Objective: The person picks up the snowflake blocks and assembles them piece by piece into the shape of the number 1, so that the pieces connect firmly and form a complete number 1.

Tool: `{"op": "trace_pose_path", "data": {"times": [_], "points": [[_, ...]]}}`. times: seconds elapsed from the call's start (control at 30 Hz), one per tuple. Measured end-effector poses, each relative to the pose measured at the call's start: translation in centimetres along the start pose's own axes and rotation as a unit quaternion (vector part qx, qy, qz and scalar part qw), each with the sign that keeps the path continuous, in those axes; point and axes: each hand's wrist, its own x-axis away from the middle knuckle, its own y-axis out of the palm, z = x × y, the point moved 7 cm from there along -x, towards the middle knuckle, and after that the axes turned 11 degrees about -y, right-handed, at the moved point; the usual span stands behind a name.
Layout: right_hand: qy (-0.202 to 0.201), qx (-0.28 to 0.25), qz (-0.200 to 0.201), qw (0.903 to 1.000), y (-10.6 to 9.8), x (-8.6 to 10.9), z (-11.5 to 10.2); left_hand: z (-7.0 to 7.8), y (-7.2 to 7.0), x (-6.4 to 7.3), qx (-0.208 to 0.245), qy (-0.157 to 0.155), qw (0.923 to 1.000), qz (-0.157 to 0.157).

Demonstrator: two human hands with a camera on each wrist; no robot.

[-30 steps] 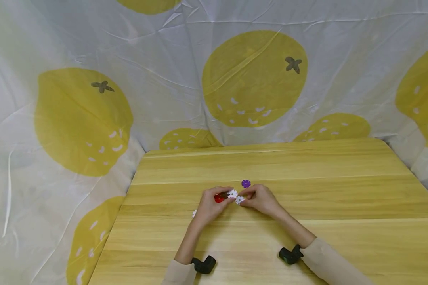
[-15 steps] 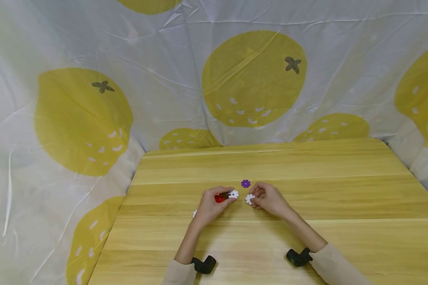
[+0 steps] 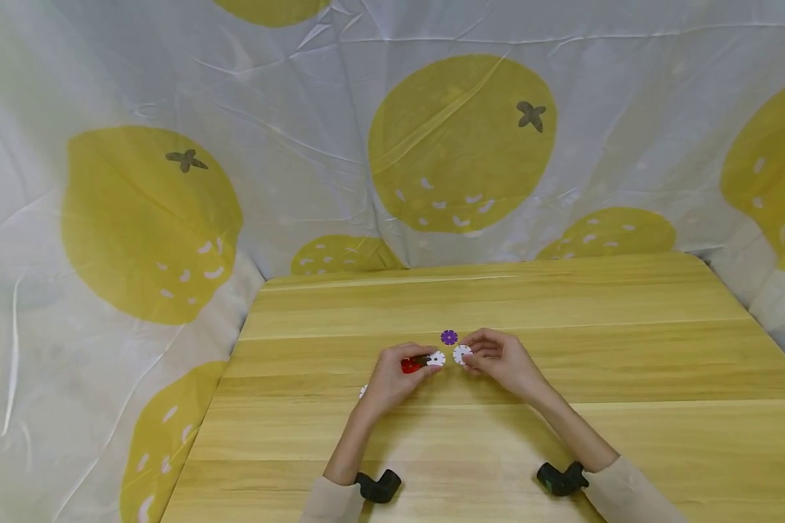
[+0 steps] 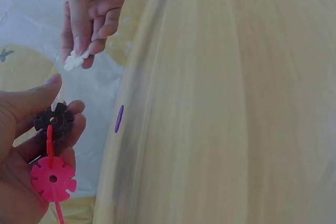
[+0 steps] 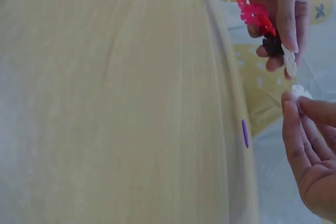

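In my left hand (image 3: 392, 378) I grip a short chain of slotted snowflake discs. A pinkish-red disc (image 4: 53, 179) and a red one seen edge-on (image 4: 50, 141) join a black disc (image 4: 54, 121). At the chain's free end a white disc (image 3: 437, 359) points right, with thumb and fingers around it. My right hand (image 3: 512, 365) pinches a separate white snowflake disc (image 3: 461, 354) between thumb and index finger. A small gap parts the two white discs. Just beyond both hands, a purple snowflake disc (image 3: 449, 337) lies on the table.
Another white disc (image 3: 363, 391) shows partly from behind my left wrist. The wooden table (image 3: 562, 305) reaches back to a lemon-print curtain (image 3: 314, 145). A dark wrist device (image 3: 379, 486) sits on my left wrist, a second (image 3: 561, 479) on my right.
The white disc in my right hand has come away from the chain's white end, moving right and then slightly up. My left hand has shifted a little right, still gripping the chain.
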Motion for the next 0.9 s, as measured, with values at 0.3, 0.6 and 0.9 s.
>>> {"op": "trace_pose_path", "data": {"times": [0.3, 0.6, 0.9], "points": [[-0.022, 0.003, 0.003, 0.9997, 0.3, 0.1, -0.6, 0.9, 0.6, -0.1, -0.002, 0.016, 0.9997, -0.017], [-0.034, 0.01, 0.003, 0.9994, 0.2, 0.3, -0.7, 1.3, 0.7, -0.2, -0.005, 0.025, 0.9995, -0.019], [-0.04, -0.025, 0.002, 0.9989, 0.2, 0.6, -1.1, 1.2, 0.6, -0.3, 0.006, 0.023, 0.9997, -0.011]]}}
